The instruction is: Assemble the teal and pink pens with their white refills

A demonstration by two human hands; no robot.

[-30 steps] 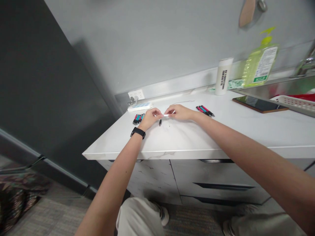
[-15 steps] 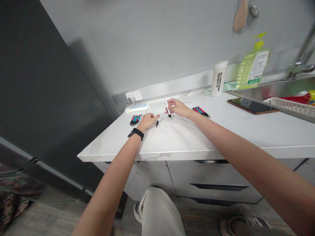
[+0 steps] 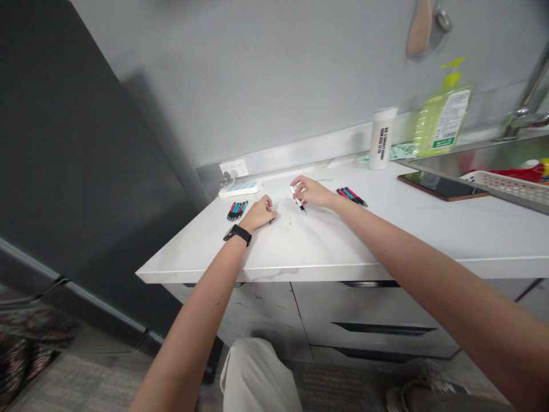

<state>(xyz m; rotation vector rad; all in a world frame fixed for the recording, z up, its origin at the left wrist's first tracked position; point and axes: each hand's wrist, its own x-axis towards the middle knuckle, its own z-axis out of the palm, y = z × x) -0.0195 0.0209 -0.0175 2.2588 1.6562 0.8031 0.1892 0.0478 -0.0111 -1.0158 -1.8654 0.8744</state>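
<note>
**White pen pinched in the right hand, black tip slanting down toward the person!**
Fingers close around the barrel, just above the white counter. The left hand sits half-curled on the counter, fingertips touching a small black piece; can't tell if it has hold. Bundled pens lie further left, more pens right.

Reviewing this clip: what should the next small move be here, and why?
Probably the left hand should pick up the black pen part at its fingertips: that hand looks empty and lies right beside the part, while the right hand is holding the white pen.
</note>
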